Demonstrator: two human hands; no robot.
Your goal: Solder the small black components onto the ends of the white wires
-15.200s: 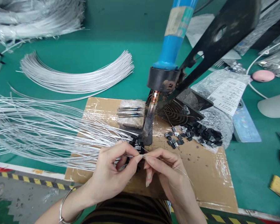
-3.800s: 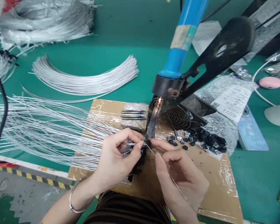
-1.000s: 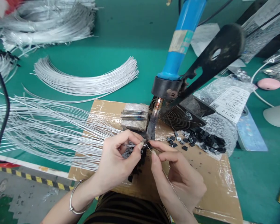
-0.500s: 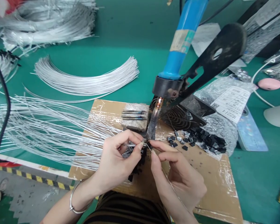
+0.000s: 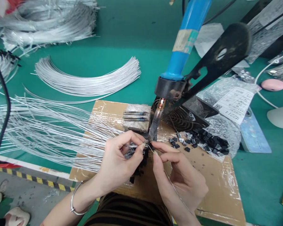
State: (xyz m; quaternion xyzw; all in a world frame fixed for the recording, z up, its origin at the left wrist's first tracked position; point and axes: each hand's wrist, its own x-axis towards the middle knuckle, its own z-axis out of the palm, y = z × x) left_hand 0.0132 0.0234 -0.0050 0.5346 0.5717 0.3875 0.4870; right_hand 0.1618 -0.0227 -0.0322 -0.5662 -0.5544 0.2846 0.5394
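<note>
The thin solder wire (image 5: 172, 185) runs near-right to far-left, pinched by the right hand (image 5: 179, 175); the left hand (image 5: 118, 163) pinches white wire ends (image 5: 134, 146) under the iron tip (image 5: 153, 133).

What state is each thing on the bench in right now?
left hand: pinching wire ends at the iron's tip
right hand: pinching thin solder wire
soldering iron: clamped, tilted, tip down
loose white wires: fanned out
black components: spilled from bag
</note>
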